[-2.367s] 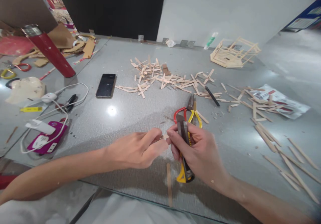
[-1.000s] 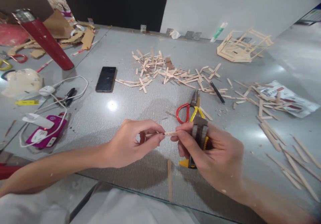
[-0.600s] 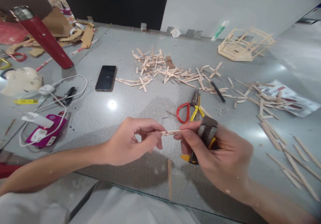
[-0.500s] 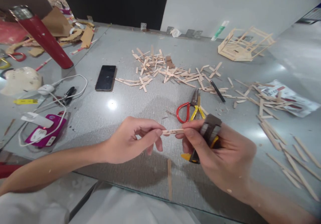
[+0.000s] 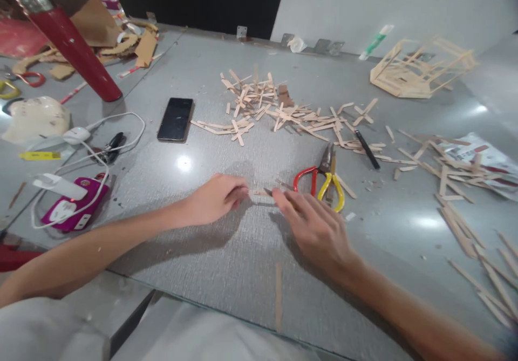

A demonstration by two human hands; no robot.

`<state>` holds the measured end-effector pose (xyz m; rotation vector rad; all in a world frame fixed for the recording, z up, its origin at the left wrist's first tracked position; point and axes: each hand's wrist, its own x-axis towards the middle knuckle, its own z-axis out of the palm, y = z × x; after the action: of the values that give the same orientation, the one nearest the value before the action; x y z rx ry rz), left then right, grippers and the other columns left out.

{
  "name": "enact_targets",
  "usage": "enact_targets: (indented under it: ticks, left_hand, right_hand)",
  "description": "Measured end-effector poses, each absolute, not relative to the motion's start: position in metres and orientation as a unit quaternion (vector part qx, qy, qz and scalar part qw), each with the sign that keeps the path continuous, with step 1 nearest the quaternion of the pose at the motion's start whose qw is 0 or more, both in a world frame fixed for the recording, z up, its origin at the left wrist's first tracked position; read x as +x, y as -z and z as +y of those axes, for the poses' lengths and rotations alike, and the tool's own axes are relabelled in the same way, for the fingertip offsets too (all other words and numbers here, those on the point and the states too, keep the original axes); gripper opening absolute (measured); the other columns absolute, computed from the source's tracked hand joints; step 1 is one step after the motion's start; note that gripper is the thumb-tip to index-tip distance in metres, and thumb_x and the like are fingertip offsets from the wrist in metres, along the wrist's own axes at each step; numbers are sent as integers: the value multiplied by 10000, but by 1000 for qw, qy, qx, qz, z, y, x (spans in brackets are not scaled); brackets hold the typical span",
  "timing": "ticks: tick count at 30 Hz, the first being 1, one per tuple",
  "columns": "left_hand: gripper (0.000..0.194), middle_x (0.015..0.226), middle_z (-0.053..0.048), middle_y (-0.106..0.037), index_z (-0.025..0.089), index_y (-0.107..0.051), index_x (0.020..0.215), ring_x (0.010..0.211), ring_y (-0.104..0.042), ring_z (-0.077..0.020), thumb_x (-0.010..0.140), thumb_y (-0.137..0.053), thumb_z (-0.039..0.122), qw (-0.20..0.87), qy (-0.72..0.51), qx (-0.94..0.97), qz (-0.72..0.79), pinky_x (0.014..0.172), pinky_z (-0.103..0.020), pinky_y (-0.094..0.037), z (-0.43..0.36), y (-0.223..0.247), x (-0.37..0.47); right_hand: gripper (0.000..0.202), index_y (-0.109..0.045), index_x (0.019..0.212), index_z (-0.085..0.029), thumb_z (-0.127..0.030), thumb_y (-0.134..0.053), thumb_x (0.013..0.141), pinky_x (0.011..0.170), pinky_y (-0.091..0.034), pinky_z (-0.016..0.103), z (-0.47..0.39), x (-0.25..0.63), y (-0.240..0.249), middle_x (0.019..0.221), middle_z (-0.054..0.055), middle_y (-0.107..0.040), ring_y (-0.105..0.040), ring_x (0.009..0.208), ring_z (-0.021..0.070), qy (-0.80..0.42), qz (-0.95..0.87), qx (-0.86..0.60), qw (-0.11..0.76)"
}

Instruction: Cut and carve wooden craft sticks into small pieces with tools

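Note:
My left hand (image 5: 212, 199) is closed, its fingertips pinching the left end of a short wooden craft stick (image 5: 258, 192) held low over the grey table. My right hand (image 5: 321, 226) curls palm-down around a utility knife, with the dark pointed blade (image 5: 268, 192) showing past the index finger and meeting the right part of the stick. The palm hides the knife's handle. Just beyond the right hand lie red-handled scissors (image 5: 305, 176) and yellow-handled pliers (image 5: 332, 188). Another flat craft stick (image 5: 278, 296) lies near the front edge.
Cut sticks (image 5: 283, 114) are heaped at the back, with more sticks (image 5: 461, 226) on the right. A hexagonal stick frame (image 5: 400, 83) stands back right. At left are a phone (image 5: 175, 119), a red tumbler (image 5: 76, 53) and a purple power strip (image 5: 93, 193) with cables.
Both hands have lowered the stick toward the table. My right hand has turned palm-down, bringing the knife's blade onto the stick; before, the knife was tucked in the palm.

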<state>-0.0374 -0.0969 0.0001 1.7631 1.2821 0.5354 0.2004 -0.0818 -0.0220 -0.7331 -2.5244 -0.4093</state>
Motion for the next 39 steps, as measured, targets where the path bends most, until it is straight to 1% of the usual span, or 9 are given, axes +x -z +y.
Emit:
enact_targets:
  ticks: [2,5,8,11,21,30,32,36,39]
  left_hand:
    - [373,582,21,-561,160,-514,666,512,-501,-92,1015,-404,230,428,-192,728,500,568,-220,-364,-90,8,-41]
    - [377,559,32,-505,164,-491,632,518,-446,-95,1000,-418,203,407,-175,755,483,578,-235,-321,-87,13,-42]
    - [367,537,45,-445,168,-482,625,506,-384,-95,987,-427,195,385,-169,774,474,564,-251,-273,-87,13,-41]
    - [360,545,39,-445,171,-487,632,513,-377,-100,984,-412,187,379,-169,777,473,559,-260,-257,-87,13,-41]
    - [375,538,41,-427,175,-465,626,507,-363,-103,997,-409,190,371,-163,784,470,562,-268,-255,-86,12,-41]
    - [367,541,49,-384,181,-454,640,502,-305,-102,1001,-404,222,366,-170,787,468,552,-274,-236,-85,16,-41]
    - [374,547,43,-419,179,-466,650,501,-335,-98,1012,-391,234,376,-176,781,467,551,-267,-259,-86,15,-41]
    - [410,582,9,-558,167,-528,666,535,-486,-103,1030,-369,270,417,-209,734,494,580,-247,-365,-91,11,-38]
    - [393,553,15,-558,163,-556,682,498,-521,-98,1021,-403,287,476,-227,667,527,537,-229,-398,-95,6,-33]
  right_hand:
    - [320,-645,1198,-85,-10,-489,929,686,-487,315,-82,197,26,921,91,-732,-629,765,189,199,-928,-251,189]
    - [291,-679,1174,-80,-46,-507,941,692,-470,324,-84,194,29,886,79,-732,-595,742,185,217,-934,-229,166]
    - [292,-696,1165,-123,-76,-496,957,692,-458,334,-86,194,31,883,66,-731,-575,733,182,212,-939,-220,157]
    - [318,-692,1195,-141,-81,-486,959,675,-451,342,-86,195,33,899,73,-728,-576,736,182,182,-947,-218,152]
    - [365,-678,1254,-129,-82,-478,953,663,-448,354,-87,193,35,873,87,-718,-573,731,196,143,-952,-230,141]
    - [319,-695,1191,-60,-71,-497,942,602,-434,354,-90,186,27,862,103,-719,-547,666,189,205,-945,-227,118]
    - [333,-690,1214,-82,-80,-490,948,608,-432,351,-91,186,28,891,105,-722,-545,674,188,194,-943,-240,123]
    - [346,-674,1251,-101,-97,-511,946,695,-460,356,-91,189,31,1008,131,-734,-575,775,210,210,-933,-250,150]
    - [342,-663,1254,-94,-92,-549,932,770,-478,381,-90,190,30,1066,138,-734,-580,853,237,241,-921,-251,176]
